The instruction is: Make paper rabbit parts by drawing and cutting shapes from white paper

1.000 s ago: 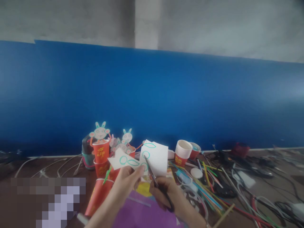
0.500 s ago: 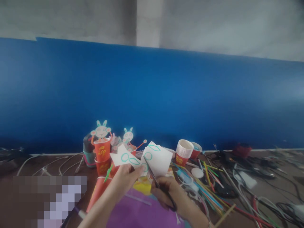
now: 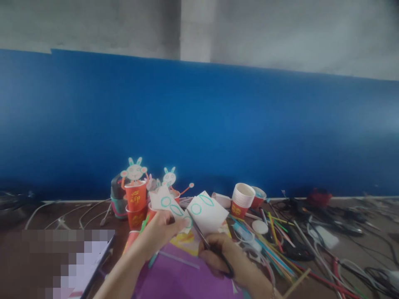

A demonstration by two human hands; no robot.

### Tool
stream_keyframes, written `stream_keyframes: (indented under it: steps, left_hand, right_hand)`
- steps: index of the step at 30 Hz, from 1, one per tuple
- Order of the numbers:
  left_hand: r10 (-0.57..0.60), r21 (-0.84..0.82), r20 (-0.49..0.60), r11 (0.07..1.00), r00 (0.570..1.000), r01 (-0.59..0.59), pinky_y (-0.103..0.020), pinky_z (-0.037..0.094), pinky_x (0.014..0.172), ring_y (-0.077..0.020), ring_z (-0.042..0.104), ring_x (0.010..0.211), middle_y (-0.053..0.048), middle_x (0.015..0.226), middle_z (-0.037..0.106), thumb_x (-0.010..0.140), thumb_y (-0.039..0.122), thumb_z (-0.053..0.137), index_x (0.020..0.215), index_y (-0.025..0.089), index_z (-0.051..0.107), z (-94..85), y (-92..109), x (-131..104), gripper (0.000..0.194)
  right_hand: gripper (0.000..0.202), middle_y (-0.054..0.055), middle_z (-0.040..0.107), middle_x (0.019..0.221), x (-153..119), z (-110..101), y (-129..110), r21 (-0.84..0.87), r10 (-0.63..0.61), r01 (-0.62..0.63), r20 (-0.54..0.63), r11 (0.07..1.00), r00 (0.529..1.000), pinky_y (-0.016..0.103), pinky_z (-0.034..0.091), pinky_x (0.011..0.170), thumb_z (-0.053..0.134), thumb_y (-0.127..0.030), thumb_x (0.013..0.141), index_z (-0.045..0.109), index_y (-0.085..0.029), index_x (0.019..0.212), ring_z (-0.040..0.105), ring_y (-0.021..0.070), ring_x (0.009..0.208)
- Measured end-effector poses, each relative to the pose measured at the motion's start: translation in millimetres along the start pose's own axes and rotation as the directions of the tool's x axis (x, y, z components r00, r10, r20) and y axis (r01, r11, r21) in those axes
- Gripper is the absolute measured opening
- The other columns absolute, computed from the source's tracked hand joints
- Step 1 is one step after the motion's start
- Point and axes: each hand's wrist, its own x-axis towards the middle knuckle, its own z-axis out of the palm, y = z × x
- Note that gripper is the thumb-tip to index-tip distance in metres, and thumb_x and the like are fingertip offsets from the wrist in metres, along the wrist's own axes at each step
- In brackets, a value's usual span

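Observation:
White paper [image 3: 209,216] with green circles and leaf shapes drawn on it is held up over the table. My left hand [image 3: 170,226] pinches it between thumb and fingers at its lower left part. My right hand [image 3: 218,253] grips scissors [image 3: 201,236] with dark handles, their blades at the paper between the left piece and the right one. Whether the two pieces still join is hard to see. Beneath my hands lies a purple sheet [image 3: 174,276]. Behind the paper, a paper rabbit figure [image 3: 135,171] stands in a red paper cup [image 3: 136,194], with another rabbit figure [image 3: 169,177] beside it.
A stack of paper cups [image 3: 242,200] stands right of the paper. Coloured sticks [image 3: 274,255], a round white piece [image 3: 259,226] and tangled cables [image 3: 368,257] cover the right side. A blue wall panel [image 3: 199,124] rises behind the table.
The paper's right piece has tilted clockwise and sits slightly lower. The left piece has turned too. My left hand has shifted slightly, and the scissors stay at the paper.

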Motion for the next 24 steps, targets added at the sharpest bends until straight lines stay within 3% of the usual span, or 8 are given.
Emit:
stream_keyframes:
  steps: [4, 9, 20, 24]
  left_hand:
    - [0.023, 0.003, -0.003, 1.0, 1.0, -0.023, -0.025, 0.01, 0.044, -0.0061, 0.018, 0.04, 0.008, 0.041, 0.032, 0.066, 0.05, 0.067, 0.046, 0.02, 0.045, 2.2, -4.9, 2.4, 0.042]
    - [-0.017, 0.086, 0.012, 0.996, 1.0, 0.015, -0.026, 0.007, 0.044, -0.0058, 0.016, 0.039, 0.008, 0.04, 0.027, 0.065, 0.055, 0.067, 0.043, 0.021, 0.041, 1.8, -13.0, 5.1, 0.048]
    - [-0.017, 0.044, 0.083, 0.999, 0.996, 0.013, -0.026, 0.007, 0.043, -0.0051, 0.016, 0.039, 0.009, 0.041, 0.03, 0.065, 0.053, 0.067, 0.047, 0.02, 0.043, -3.7, -11.4, 5.6, 0.044]
    - [-0.042, 0.008, 0.047, 0.999, 0.998, 0.042, -0.023, 0.01, 0.042, -0.0045, 0.022, 0.04, 0.008, 0.042, 0.036, 0.062, 0.049, 0.071, 0.052, 0.016, 0.055, -3.5, -16.8, 7.9, 0.038]
  right_hand:
    - [0.026, -0.012, 0.038, 0.036, 3.0, 6.8, 2.6, 0.106, -0.027, 0.031, -0.04, 0.994, 0.999, 0.017, 0.021, 0.033, 0.068, -0.038, 0.073, 0.053, -0.017, 0.068, 0.031, 0.0042, 0.03]
    - [0.035, -0.011, 0.041, 0.04, 4.3, 13.7, -1.3, 0.091, -0.024, 0.033, -0.092, 0.995, 0.995, 0.017, 0.024, 0.033, 0.07, -0.047, 0.069, 0.052, -0.017, 0.066, 0.035, 0.0046, 0.032]
    - [0.02, -0.01, 0.043, 0.038, -0.5, 5.6, -3.5, -0.046, 0.041, -0.043, -0.043, 0.998, 0.998, 0.017, 0.02, 0.033, 0.065, -0.032, 0.073, 0.055, -0.017, 0.068, 0.033, 0.0048, 0.033]
    - [0.019, -0.009, 0.044, 0.038, -2.7, 6.9, -12.6, -0.062, 0.069, -0.07, -0.025, 0.996, 0.997, 0.018, 0.02, 0.034, 0.065, -0.033, 0.073, 0.056, -0.016, 0.072, 0.033, 0.0054, 0.034]
